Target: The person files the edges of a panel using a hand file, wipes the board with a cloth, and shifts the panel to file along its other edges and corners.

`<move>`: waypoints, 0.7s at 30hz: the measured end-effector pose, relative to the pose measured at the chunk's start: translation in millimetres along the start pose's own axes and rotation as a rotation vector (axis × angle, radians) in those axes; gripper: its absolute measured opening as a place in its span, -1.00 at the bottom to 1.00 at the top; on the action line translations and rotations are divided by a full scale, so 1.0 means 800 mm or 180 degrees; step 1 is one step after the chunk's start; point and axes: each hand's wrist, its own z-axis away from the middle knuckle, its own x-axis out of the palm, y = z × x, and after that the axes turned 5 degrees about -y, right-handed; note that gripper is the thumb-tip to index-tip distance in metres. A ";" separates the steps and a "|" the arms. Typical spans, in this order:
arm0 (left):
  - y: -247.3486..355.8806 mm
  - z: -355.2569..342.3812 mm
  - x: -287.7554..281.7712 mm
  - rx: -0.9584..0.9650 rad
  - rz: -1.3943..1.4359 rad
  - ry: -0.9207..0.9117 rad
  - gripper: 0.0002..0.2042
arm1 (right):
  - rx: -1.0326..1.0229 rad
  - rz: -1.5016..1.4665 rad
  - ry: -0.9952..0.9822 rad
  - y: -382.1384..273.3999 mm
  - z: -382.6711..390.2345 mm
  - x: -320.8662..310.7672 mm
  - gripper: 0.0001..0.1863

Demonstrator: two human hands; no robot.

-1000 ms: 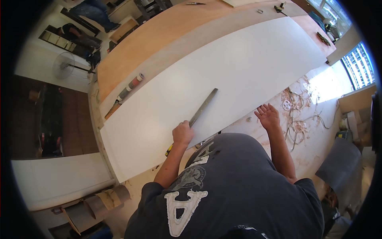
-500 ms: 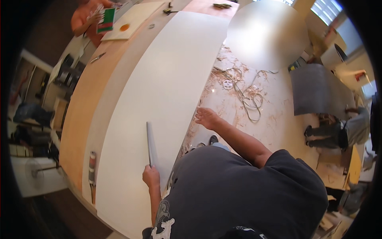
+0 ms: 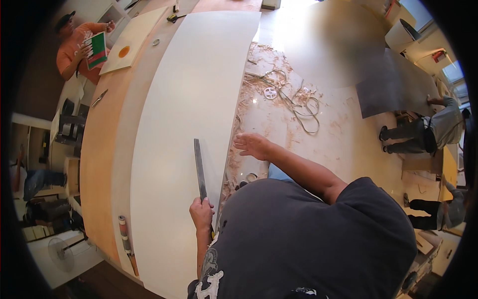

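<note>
Fingers of the person's left hand (image 3: 201,214) are curled firmly round the lower end of a long, flat, grey metal tool (image 3: 200,167), a bit of yellow handle showing just below the grip. The tool points away from the body over a long, smooth white panel (image 3: 184,99); whether it rests on the face or hovers just above cannot be told. Fingers of the right hand (image 3: 253,146) are stretched out, nothing in them, at the panel's right edge; contact there is unclear.

Compared with a second ago, the view has swung round: the panel now runs ahead instead of slanting across, and the tool lies nearer the right edge. That seems to leave the tool under good control, with the other hand free beside that edge.

Further out, a striped cylindrical roll (image 3: 124,231) lies beside the panel's left edge, and silver metal pliers (image 3: 99,98) lie on the brown wooden surface (image 3: 99,164). To the right, pale cord (image 3: 303,114) and reddish shavings lie on the floor (image 3: 328,124). At upper left, a co-worker in an orange shirt (image 3: 74,47) holds a green rectangular pack (image 3: 96,50)
</note>
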 end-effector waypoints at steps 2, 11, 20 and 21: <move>0.035 -0.010 0.011 0.0118 0.0329 -0.0080 -0.80 | 0.0053 0.0057 0.0177 -0.017 0.005 -0.026 -0.40; 0.227 -0.075 0.105 0.0542 0.0819 -0.0092 -0.86 | 0.0650 0.0937 0.1231 -0.129 0.058 -0.161 -0.47; 0.458 -0.162 0.218 0.1499 0.1605 0.0234 -0.85 | -0.0034 0.1861 0.1517 -0.274 0.080 -0.333 -0.36; 0.481 -0.175 0.229 0.1391 0.1735 0.0229 -0.84 | -0.0067 0.2128 0.1484 -0.292 0.076 -0.343 -0.33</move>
